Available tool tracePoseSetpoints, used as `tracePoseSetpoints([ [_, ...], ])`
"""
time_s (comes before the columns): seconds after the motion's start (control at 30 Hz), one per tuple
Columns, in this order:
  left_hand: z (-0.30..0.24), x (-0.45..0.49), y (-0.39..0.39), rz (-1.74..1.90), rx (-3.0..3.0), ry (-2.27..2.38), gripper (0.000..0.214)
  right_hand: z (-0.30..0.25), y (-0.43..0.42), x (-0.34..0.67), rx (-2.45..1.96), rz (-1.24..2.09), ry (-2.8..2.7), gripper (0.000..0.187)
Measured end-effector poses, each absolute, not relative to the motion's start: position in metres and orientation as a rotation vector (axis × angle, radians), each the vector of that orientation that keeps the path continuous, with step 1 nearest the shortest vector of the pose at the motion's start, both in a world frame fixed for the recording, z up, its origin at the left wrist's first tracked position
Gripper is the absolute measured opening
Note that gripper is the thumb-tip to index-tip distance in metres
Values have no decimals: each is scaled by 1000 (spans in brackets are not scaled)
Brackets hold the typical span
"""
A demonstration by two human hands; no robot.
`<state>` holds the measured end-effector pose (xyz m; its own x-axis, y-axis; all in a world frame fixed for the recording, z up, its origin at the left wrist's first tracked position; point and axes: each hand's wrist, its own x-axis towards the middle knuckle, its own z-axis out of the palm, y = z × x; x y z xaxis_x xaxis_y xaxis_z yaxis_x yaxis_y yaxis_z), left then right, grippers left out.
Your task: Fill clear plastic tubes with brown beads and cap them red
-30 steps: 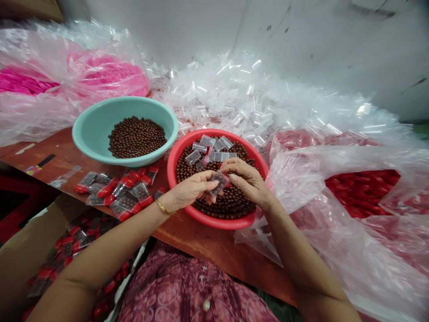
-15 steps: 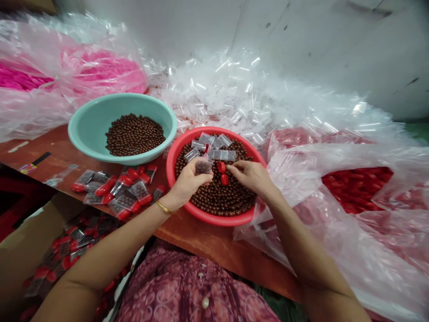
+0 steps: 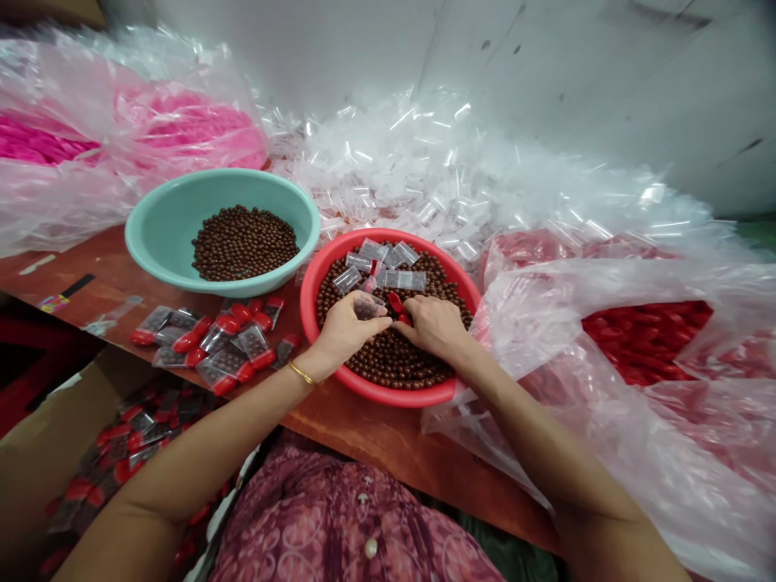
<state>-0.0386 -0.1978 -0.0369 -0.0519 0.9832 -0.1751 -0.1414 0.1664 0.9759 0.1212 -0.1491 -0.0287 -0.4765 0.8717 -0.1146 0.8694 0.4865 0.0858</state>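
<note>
Over the red basin (image 3: 309, 303) of small brown balls (image 3: 403, 368), my left hand (image 3: 343, 330) is closed around a small clear plastic container (image 3: 365, 309) filled with dark balls. My right hand (image 3: 437, 325) has its fingers pinched at a red cap (image 3: 396, 304), just right of that container. A second bit of red shows by the fingertips, mostly covered by them. Several clear containers (image 3: 406, 280) lie on the balls behind my hands.
A turquoise basin (image 3: 163, 230) with more brown balls stands at left. Filled red-capped containers (image 3: 227, 339) lie before it, others in a carton (image 3: 66, 412) below. Clear containers (image 3: 394, 153) are heaped behind. Plastic bags hold red caps (image 3: 643, 339) at right and pink pieces (image 3: 187, 125) at left.
My right hand has moved left and closed in on the red caps, which have shifted and tilted under its fingers. My left hand with the filled container has moved slightly right, nearer to them.
</note>
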Motion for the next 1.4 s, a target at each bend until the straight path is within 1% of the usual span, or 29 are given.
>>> tracePoseSetpoints([
  [0.07,-36,-39,-198,1198,984,1239,22,-29,-147,121,1554,-17,2544,26],
  [0.13,-36,-39,-198,1196,991,1248,21,-30,-144,122,1658,-145,2546,22],
  [0.17,-36,-39,-197,1196,989,1254,21,-29,-143,124,1704,-288,2588,21],
  [0.2,-36,-39,-197,1201,988,1258,20,-29,-143,126,1737,-499,2648,20],
  [0.27,-36,-38,-197,1217,996,1253,21,-28,-146,130,1730,-1076,2733,19],
  [0.33,-34,-39,-198,1247,1015,1220,23,-27,-151,131,1706,-1618,2696,26],
  [0.37,-34,-40,-198,1268,1023,1199,25,-27,-155,131,1699,-1802,2649,30],
  [0.43,-32,-41,-199,1298,1039,1169,29,-26,-162,127,1653,-2009,2571,36],
  [0.5,-31,-41,-199,1306,1054,1172,31,-26,-167,123,1593,-2098,2523,35],
  [0.67,-32,-41,-199,1288,1079,1235,27,-30,-171,119,1657,-2203,2519,31],
  [0.73,-33,-40,-199,1289,1077,1247,26,-31,-171,121,1673,-2172,2601,30],
  [0.8,-34,-40,-199,1297,1073,1255,25,-33,-172,121,1708,-2018,2741,29],
  [0.93,-35,-40,-199,1319,1072,1266,24,-33,-176,118,1930,-1589,2971,22],
  [1.0,-35,-39,-199,1325,1080,1255,23,-32,-178,116,1914,-1549,3006,20],
  [1.07,-34,-39,-200,1328,1076,1239,24,-30,-179,115,1843,-1659,2964,21],
  [1.17,-32,-38,-203,1318,1066,1222,26,-27,-179,115,1731,-1970,2744,26],
  [1.23,-31,-37,-204,1313,1081,1220,25,-27,-179,116,1669,-2063,2674,27],
  [1.27,-31,-36,-205,1314,1092,1227,25,-27,-181,115,1667,-2010,2720,27],
  [1.3,-31,-36,-206,1315,1105,1239,24,-27,-182,115,1682,-1882,2819,26],
  [1.33,-32,-36,-206,1318,1118,1253,23,-27,-184,115,1701,-1690,2957,24],
  [1.4,-33,-36,-207,1331,1129,1280,21,-27,-186,116,1736,-1190,3240,21],
])
